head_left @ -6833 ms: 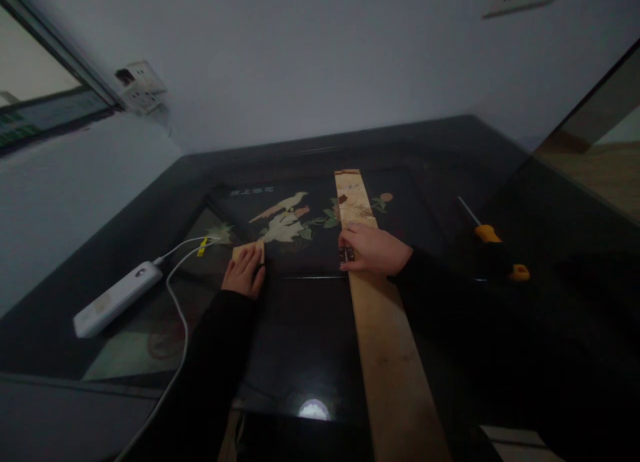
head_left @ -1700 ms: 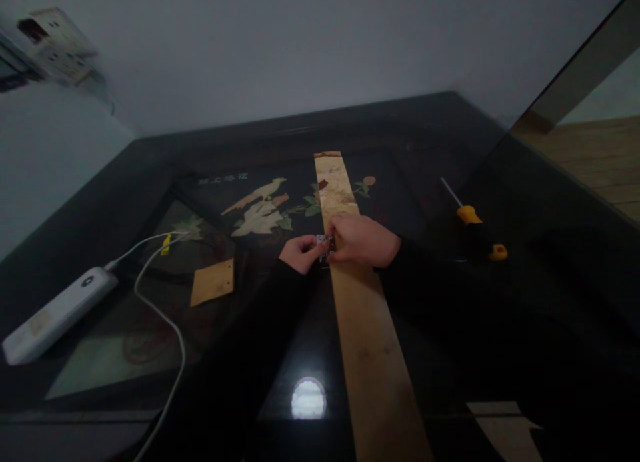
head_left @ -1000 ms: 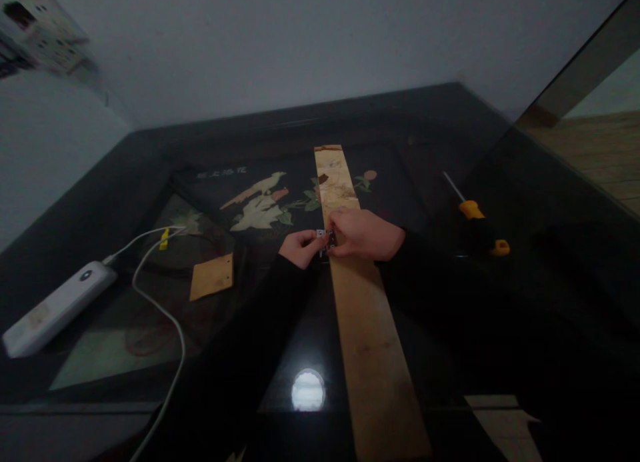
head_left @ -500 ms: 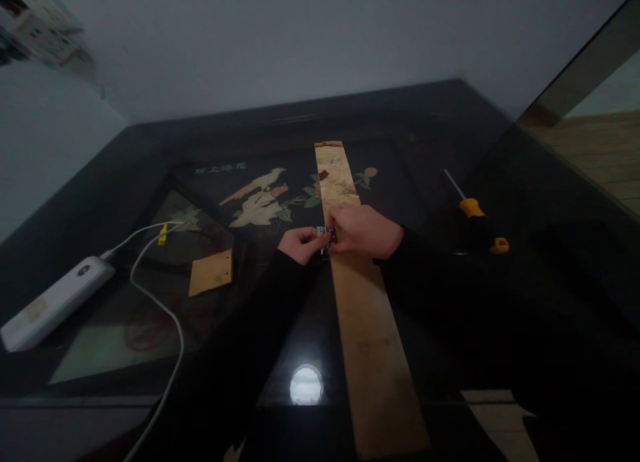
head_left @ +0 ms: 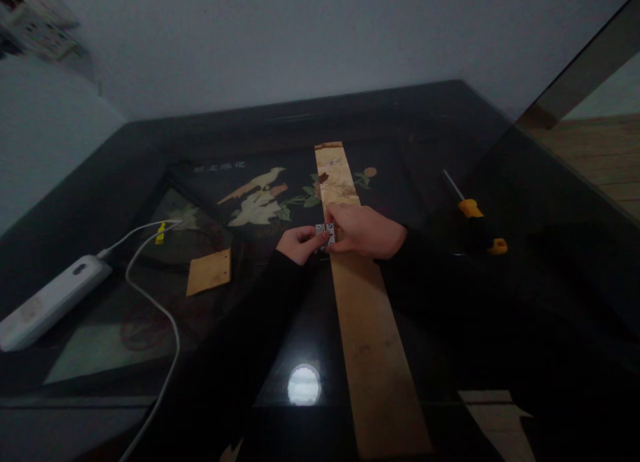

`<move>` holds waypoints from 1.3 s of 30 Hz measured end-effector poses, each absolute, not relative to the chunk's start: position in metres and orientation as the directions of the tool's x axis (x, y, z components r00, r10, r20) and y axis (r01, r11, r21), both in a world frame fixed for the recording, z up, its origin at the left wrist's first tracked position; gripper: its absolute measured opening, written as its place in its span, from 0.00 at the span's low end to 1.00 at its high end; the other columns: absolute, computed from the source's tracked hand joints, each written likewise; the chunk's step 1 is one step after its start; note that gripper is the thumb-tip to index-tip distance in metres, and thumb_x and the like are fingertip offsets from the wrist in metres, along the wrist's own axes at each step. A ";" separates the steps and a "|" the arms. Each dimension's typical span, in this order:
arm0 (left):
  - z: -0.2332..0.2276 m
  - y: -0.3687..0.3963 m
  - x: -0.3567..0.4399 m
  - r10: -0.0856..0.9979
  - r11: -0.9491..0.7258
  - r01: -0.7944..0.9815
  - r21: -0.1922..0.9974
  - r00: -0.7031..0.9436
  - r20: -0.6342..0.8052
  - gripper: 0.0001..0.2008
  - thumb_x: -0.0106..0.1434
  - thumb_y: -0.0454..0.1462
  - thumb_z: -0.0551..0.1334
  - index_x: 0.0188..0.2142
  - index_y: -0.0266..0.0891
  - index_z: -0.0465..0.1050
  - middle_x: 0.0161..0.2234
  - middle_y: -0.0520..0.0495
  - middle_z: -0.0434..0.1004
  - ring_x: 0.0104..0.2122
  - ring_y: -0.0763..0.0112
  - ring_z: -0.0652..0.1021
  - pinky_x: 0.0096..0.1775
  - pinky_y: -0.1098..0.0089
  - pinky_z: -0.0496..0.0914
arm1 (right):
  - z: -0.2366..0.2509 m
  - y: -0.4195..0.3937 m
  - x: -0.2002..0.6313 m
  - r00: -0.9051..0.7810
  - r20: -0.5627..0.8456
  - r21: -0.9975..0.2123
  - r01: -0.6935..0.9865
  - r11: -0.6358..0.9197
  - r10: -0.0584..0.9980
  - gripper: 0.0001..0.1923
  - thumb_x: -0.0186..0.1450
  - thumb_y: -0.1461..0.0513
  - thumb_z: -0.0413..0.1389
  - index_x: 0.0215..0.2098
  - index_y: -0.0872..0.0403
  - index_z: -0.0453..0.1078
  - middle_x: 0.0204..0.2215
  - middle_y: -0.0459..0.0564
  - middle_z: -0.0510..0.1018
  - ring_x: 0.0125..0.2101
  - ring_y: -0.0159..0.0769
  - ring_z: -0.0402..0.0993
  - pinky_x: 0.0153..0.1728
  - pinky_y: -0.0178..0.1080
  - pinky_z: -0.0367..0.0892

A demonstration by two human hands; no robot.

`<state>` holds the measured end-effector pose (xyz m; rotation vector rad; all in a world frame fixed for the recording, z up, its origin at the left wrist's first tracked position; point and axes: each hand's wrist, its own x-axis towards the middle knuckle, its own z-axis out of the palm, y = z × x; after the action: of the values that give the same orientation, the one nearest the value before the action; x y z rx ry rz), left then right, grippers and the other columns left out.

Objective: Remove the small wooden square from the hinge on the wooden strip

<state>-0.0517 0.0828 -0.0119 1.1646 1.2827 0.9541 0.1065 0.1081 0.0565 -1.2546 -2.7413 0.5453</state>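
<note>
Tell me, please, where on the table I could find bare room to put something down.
Bare tabletop shows between the plank and the screwdriver, and along the wall at the back. It is crowded where the left hand and right hand meet at the metal hinge, and further left, around the white device, cable and small wooden piece.

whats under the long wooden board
Beneath the wooden board is the dark table, with a floral picture; its green leaves show on both sides. Whatever lies between them, under the board, is covered and cannot be seen.
</note>
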 end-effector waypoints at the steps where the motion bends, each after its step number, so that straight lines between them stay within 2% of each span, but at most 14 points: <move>1: -0.012 0.082 -0.051 0.977 0.186 0.093 0.978 0.084 -0.194 0.15 0.46 0.45 0.68 0.23 0.33 0.72 0.16 0.55 0.67 0.17 0.81 0.64 0.21 0.76 0.55 | 0.056 0.109 0.107 -0.662 -0.075 -0.358 0.716 0.599 0.746 0.17 0.55 0.57 0.56 0.39 0.59 0.62 0.37 0.53 0.73 0.37 0.36 0.68 0.31 0.33 0.53; 8: -0.006 0.081 -0.053 0.986 0.145 0.146 0.979 0.061 -0.155 0.17 0.47 0.47 0.65 0.22 0.33 0.70 0.14 0.56 0.64 0.17 0.80 0.62 0.22 0.76 0.54 | 0.057 0.111 0.110 -0.677 -0.074 -0.414 0.689 0.596 0.732 0.18 0.55 0.56 0.57 0.39 0.58 0.63 0.35 0.51 0.72 0.34 0.31 0.66 0.31 0.32 0.53; 13: 0.006 0.081 -0.055 0.979 0.133 0.184 0.974 0.128 -0.158 0.20 0.47 0.49 0.64 0.16 0.34 0.65 0.13 0.56 0.61 0.16 0.81 0.60 0.20 0.76 0.51 | 0.065 0.114 0.114 -0.703 -0.070 -0.425 0.663 0.616 0.708 0.19 0.52 0.55 0.59 0.38 0.57 0.64 0.34 0.49 0.71 0.32 0.30 0.64 0.30 0.31 0.53; 18: 0.014 0.070 -0.046 0.928 0.273 0.016 0.962 0.258 -0.268 0.20 0.45 0.50 0.67 0.18 0.34 0.67 0.09 0.60 0.53 0.11 0.85 0.54 0.16 0.76 0.45 | 0.070 0.101 0.128 -0.731 -0.015 -0.463 0.609 0.643 0.682 0.18 0.53 0.55 0.59 0.38 0.57 0.65 0.35 0.49 0.71 0.33 0.30 0.64 0.33 0.32 0.56; 23: 0.012 0.054 -0.031 0.845 0.381 0.043 0.923 0.388 -0.367 0.21 0.42 0.51 0.68 0.19 0.33 0.69 0.08 0.59 0.54 0.09 0.85 0.53 0.14 0.76 0.42 | 0.062 0.069 0.151 -0.701 0.065 -0.530 0.579 0.619 0.711 0.18 0.56 0.54 0.57 0.40 0.56 0.65 0.38 0.50 0.70 0.36 0.32 0.65 0.37 0.34 0.60; 30: 0.006 0.045 -0.024 0.806 0.443 0.123 0.888 0.378 -0.455 0.22 0.37 0.50 0.71 0.19 0.32 0.71 0.07 0.58 0.57 0.09 0.85 0.54 0.14 0.75 0.42 | 0.036 0.040 0.161 -0.606 0.124 -0.589 0.593 0.550 0.786 0.20 0.57 0.56 0.56 0.47 0.54 0.63 0.44 0.52 0.67 0.46 0.37 0.64 0.47 0.41 0.63; 35: 0.008 0.048 -0.024 0.777 0.516 0.116 0.848 0.353 -0.521 0.19 0.34 0.45 0.73 0.18 0.33 0.71 0.07 0.58 0.60 0.08 0.85 0.56 0.13 0.75 0.42 | 0.027 0.035 0.159 -0.575 0.120 -0.573 0.626 0.529 0.810 0.20 0.59 0.55 0.54 0.48 0.53 0.63 0.45 0.51 0.67 0.47 0.37 0.63 0.49 0.43 0.64; 39: 0.016 0.048 -0.017 0.780 0.547 0.083 0.833 0.312 -0.543 0.19 0.30 0.44 0.74 0.14 0.33 0.70 0.06 0.59 0.58 0.08 0.86 0.55 0.13 0.76 0.42 | 0.025 0.033 0.159 -0.566 0.118 -0.581 0.627 0.518 0.816 0.21 0.59 0.55 0.54 0.49 0.53 0.63 0.45 0.51 0.67 0.47 0.37 0.63 0.49 0.44 0.64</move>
<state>-0.0172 0.0480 0.0156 0.9036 1.1831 0.5538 0.1593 0.0334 0.0246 -1.1920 -2.3857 0.6908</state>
